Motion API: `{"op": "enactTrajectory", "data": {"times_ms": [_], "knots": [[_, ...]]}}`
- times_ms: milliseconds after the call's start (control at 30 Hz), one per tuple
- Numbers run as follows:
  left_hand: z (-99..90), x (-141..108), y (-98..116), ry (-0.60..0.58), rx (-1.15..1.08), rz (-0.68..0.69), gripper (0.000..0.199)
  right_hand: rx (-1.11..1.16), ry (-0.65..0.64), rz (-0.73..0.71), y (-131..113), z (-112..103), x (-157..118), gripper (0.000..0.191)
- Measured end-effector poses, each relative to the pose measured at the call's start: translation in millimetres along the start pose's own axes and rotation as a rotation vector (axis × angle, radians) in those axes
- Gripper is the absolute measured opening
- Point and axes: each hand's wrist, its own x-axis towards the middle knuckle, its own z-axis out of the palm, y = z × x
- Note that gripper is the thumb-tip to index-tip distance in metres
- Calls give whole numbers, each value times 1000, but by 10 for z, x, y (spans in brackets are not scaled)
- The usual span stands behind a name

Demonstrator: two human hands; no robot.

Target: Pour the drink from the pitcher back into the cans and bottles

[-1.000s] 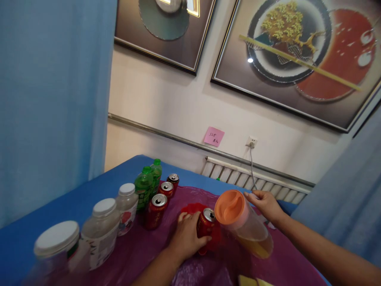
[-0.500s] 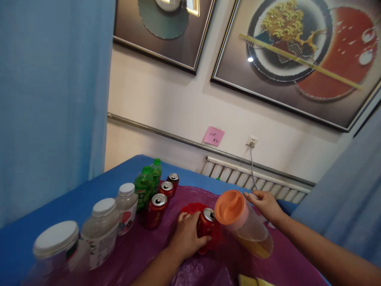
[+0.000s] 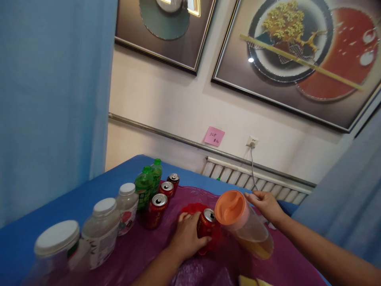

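My left hand (image 3: 187, 235) is wrapped around an upright red drink can (image 3: 206, 225), whose opened top faces up. The can stands over a scalloped red dish (image 3: 193, 207), mostly hidden by the hand and can. On the right, my right hand (image 3: 266, 205) grips the handle of a clear plastic pitcher (image 3: 251, 232) with an orange lid (image 3: 230, 207). The pitcher tilts to the left, its lid close beside the can's top. Some yellowish liquid lies low in the pitcher; no stream shows.
Three red cans (image 3: 156, 212) stand left of my left hand. Behind them are two green bottles (image 3: 144, 186), then three white-capped clear jars (image 3: 102, 234) towards the front left. Purple plastic sheeting (image 3: 133, 260) covers part of the blue table (image 3: 98, 190). A yellow cloth-like piece (image 3: 250, 281) shows at the bottom edge.
Almost nothing differs. The view has shifted very slightly, while both hands, the can and the tilted pitcher keep their places.
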Motion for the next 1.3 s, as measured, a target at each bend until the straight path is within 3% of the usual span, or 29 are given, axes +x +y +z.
{"op": "enactTrajectory", "data": {"times_ms": [1300], "knots": [[30,-1,-33,13,-11,8,76,-21,-4,-30,22,-1,5,53]]}}
